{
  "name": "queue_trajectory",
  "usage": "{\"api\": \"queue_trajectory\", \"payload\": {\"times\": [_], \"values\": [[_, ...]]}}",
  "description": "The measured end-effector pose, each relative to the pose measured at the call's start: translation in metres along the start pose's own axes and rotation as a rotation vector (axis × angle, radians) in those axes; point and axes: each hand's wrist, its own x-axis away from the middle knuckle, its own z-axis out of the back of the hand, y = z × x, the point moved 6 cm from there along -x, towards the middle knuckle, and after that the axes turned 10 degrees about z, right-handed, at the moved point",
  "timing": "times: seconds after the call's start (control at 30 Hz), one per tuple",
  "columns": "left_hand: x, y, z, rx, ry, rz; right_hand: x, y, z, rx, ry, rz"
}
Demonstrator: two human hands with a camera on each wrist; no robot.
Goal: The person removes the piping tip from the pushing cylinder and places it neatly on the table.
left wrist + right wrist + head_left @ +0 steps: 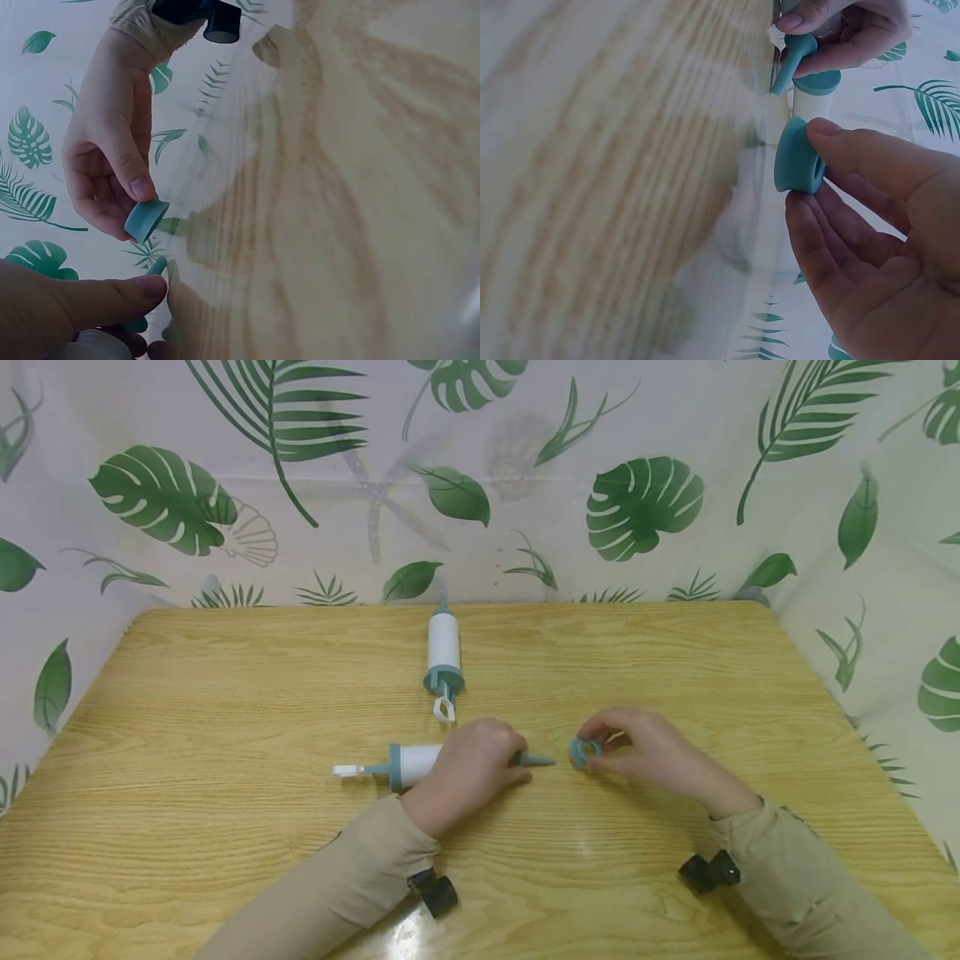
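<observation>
A large syringe with a white barrel (418, 766) and teal fittings lies sideways on the table. My left hand (472, 768) grips its nozzle end, and the teal nozzle (538, 761) pokes out to the right beyond the fingers. Between thumb and fingertips, my right hand (648, 752) pinches a teal ring-shaped cap (574, 755), a short gap from the nozzle tip. The right wrist view shows the cap (796, 156) with its opening turned partly toward the palm. Part of the barrel is hidden under the left hand.
A second white and teal syringe (444, 642) lies farther back, its white pull handle (444, 708) toward me. The wood-grain table (225, 693) meets a leaf-patterned cloth (525, 535) at the back. Small black cameras (435, 893) are on both wrists.
</observation>
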Motion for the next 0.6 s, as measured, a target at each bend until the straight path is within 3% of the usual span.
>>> {"api": "queue_trajectory", "payload": {"times": [0.6], "values": [[0.0002,0.0031,-0.0005,-0.080,0.049,-0.046,0.0011,0.0000,-0.0071,0.065,-0.052,0.003]]}}
